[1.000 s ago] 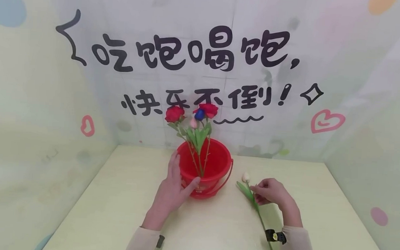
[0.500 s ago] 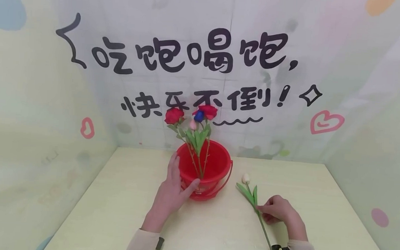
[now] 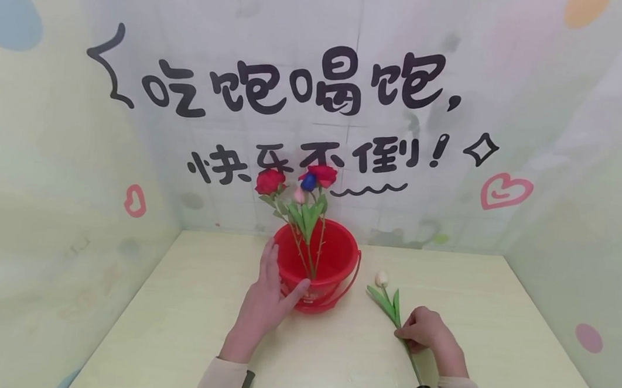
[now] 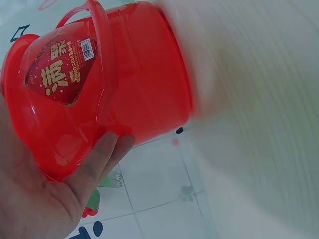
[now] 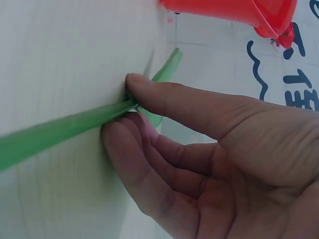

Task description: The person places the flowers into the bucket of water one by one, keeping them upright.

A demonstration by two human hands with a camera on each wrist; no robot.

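A red bucket [image 3: 339, 251] stands on the table, its handle folded down. My left hand [image 3: 263, 306] rests against its near left side, thumb spread toward the front. In the left wrist view, the fingers [image 4: 97, 159] lie fairly straight along the bucket wall [image 4: 149, 74]. With thumb and fingertips, my right hand [image 3: 430, 332] pinches the stem of a pale tulip [image 3: 381, 279], below its green leaves. That tulip lies right of the bucket, bud pointing away from me. The right wrist view shows the green stem [image 5: 65, 130] between thumb and fingers, close to the tabletop.
Inside the bucket stand two red roses [image 3: 270, 182], a dark blue bud [image 3: 308, 183] and a pink bud [image 3: 300, 194], leaning toward the back. The light wooden table [image 3: 206, 270] ends at a printed wall sheet [image 3: 421, 211] behind, with sheets on both sides.
My right hand has slid from just below the tulip's bud down to the stem under the leaves. The left hand and bucket have stayed in place.
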